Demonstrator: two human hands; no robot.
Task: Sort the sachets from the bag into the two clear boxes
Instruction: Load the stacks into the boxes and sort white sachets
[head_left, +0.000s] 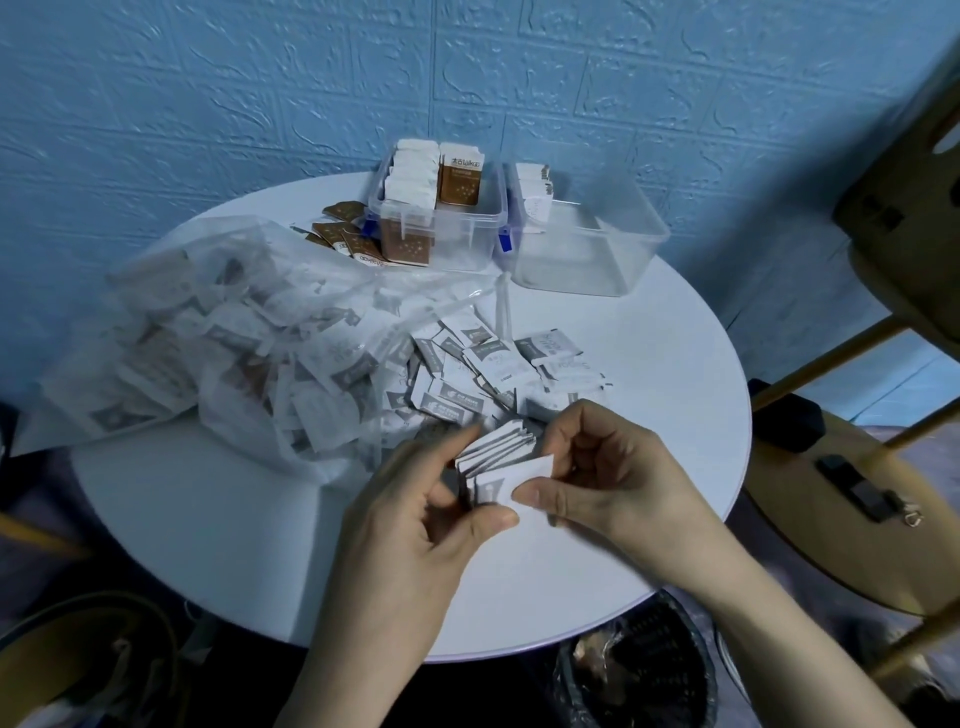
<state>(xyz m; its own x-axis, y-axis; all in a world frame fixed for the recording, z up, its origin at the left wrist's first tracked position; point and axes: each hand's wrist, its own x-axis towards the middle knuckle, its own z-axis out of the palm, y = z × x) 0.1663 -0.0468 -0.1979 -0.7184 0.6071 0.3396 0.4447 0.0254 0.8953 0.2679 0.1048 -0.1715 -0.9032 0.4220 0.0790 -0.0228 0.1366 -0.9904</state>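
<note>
Both hands work one small stack of white sachets (496, 454) low over the worktop (649, 519): left hand (415, 512) grips it from below, right hand (605, 475) pinches the front sachet. Step in hand, as judged: squaring a gathered batch. Next move needs a carry to the right clear box (589, 247), which holds few white sachets; left clear box (439, 218) is fuller. Bag (218, 332) lies spilled, loose sachets (488, 364) at its mouth. Round white surface, blue textured wall (260, 93), wooden chair (904, 218) right.
</note>
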